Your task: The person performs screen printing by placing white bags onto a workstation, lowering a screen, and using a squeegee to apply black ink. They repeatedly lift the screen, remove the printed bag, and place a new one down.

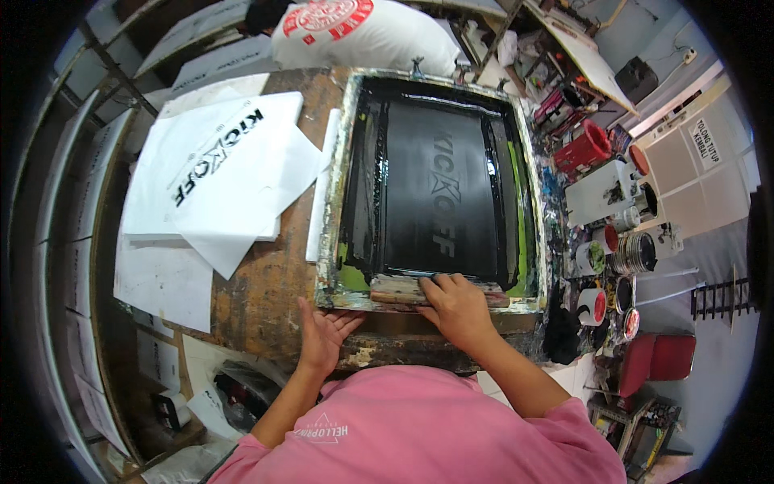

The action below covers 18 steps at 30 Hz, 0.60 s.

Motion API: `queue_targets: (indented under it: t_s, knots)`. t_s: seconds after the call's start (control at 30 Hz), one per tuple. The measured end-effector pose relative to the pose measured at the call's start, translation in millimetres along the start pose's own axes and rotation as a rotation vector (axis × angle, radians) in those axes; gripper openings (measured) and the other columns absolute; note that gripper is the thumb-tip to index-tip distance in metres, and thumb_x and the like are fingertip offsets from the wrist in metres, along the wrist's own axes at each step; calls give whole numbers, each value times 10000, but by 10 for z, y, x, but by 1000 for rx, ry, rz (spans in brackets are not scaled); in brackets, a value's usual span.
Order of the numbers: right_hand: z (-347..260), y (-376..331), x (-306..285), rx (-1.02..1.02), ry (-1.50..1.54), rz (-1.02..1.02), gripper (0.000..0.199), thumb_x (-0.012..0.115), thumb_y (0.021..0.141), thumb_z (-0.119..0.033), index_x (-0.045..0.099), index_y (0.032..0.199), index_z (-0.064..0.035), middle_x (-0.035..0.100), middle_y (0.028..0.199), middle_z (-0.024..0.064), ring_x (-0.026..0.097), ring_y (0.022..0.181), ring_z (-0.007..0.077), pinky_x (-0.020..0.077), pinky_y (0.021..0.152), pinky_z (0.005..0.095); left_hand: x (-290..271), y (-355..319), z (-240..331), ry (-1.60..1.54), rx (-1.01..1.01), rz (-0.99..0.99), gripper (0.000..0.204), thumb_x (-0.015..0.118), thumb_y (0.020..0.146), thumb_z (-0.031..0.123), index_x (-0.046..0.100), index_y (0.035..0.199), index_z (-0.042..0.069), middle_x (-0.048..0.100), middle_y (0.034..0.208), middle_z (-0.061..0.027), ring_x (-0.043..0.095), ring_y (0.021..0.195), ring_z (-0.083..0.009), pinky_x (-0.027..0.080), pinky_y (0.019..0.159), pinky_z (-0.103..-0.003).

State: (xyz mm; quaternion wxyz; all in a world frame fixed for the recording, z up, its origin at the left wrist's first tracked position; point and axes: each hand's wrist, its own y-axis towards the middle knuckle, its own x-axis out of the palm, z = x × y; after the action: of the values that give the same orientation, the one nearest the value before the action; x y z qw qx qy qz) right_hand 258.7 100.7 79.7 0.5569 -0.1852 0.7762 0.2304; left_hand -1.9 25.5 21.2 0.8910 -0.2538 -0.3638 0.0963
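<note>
A screen printing frame (324, 266) lies on the wooden table, its mesh coated with black ink and showing faint lettering. Along its near inside edge rests a squeegee (395, 289) with an ink-stained wooden handle. My right hand (458, 310) grips the right part of that handle, thumb toward me. Just below the frame's near left corner is my left hand (325, 335), palm up, fingers stretched out and holding nothing. Its fingertips reach the frame's edge; whether they touch it I cannot tell. Printed white sheets (242, 173) lie in a loose stack left of the frame.
Ink pots and tubs (592, 258) crowd the right side, with a red bucket (584, 148) farther back. A stuffed white sack (367, 36) stands beyond the table. Racks of printed sheets (89, 266) line the left. A red chair (657, 359) is at lower right.
</note>
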Motion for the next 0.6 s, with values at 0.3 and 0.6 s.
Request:
queue_targets:
  t_s: [0.3,0.6]
  knots:
    - [1102,1433,309,-18,-140,131,436,806,780,-248,640,1158,-109,602,973,101,625,933,322,531,749,445,-63,-16,-44,24,-33,63,1075,236,941,837,264,1488,-87,497,1421,-293,530,1331,-394,445,1121,-536]
    - [2017,2786,178,-56,-208,203,356,661,919,-455,673,1009,-111,682,978,123,682,969,357,561,790,494,-82,10,-20,54,-17,36,1089,280,920,857,272,1523,-50,496,1452,-288,535,1333,-409,430,1123,-553]
